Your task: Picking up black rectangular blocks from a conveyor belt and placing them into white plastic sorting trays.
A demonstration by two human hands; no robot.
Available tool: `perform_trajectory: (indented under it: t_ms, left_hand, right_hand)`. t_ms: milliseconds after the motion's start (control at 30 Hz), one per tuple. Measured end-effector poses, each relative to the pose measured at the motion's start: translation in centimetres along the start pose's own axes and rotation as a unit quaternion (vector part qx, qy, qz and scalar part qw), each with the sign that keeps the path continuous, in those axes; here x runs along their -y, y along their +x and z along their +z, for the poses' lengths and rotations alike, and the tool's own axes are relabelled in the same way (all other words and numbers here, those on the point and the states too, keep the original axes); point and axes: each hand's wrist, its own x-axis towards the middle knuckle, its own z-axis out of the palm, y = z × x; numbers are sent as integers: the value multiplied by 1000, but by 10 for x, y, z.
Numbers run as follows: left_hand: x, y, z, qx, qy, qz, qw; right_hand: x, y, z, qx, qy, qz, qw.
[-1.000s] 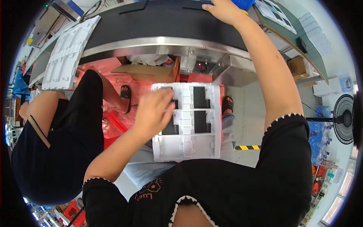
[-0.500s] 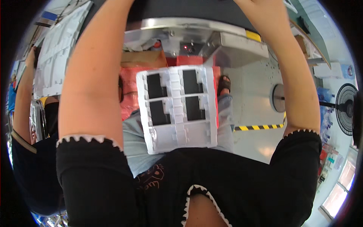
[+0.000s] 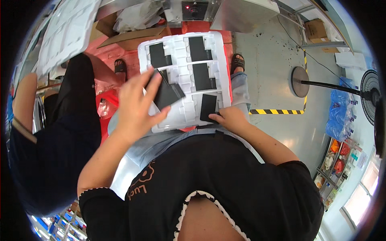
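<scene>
On my lap lies a white moulded plastic tray (image 3: 185,120) with compartments in two columns. My left hand (image 3: 136,106) grips a black flat rectangular piece (image 3: 169,94), tilted over the tray's left column. At the lower right compartment, my right hand (image 3: 232,119) has its thumb and fingers closed on another black flat piece (image 3: 208,107), which lies at least partly in that compartment. Further black pieces sit in the top left (image 3: 160,55), top right (image 3: 198,49) and middle right (image 3: 204,77) compartments. The held piece and my left hand partly hide the middle left compartment.
Beyond the tray are an open cardboard box (image 3: 132,40) with clear plastic and a metal machine housing (image 3: 243,16). A co-worker's dark-clothed leg (image 3: 76,92) is at left, beneath a white tray (image 3: 68,32). A standing fan's round base (image 3: 300,81) is right, near striped floor tape (image 3: 277,111).
Both hands came down from the top edge to the tray, bringing two black flat pieces. The right one is now at the lower right compartment. My view has tilted, showing more floor.
</scene>
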Motion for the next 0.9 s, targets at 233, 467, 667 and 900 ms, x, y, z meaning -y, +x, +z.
perform_trajectory:
  t_ms: [233, 467, 667, 900]
  left_hand:
    - [2, -83, 74, 151, -18, 15, 988]
    - [-14, -108, 97, 185, 80, -21, 979]
    - [-20, -93, 93, 183, 63, -62, 979]
    - [42, 29, 10, -251, -683, -345, 593]
  right_hand:
    - [19, -7, -6, -110, -101, -6, 989]
    - [-10, -28, 20, -152, -147, -288, 934]
    - [-19, -36, 17, -170, -191, -327, 910]
    - [-20, -40, 25, -266, 43, -279, 922]
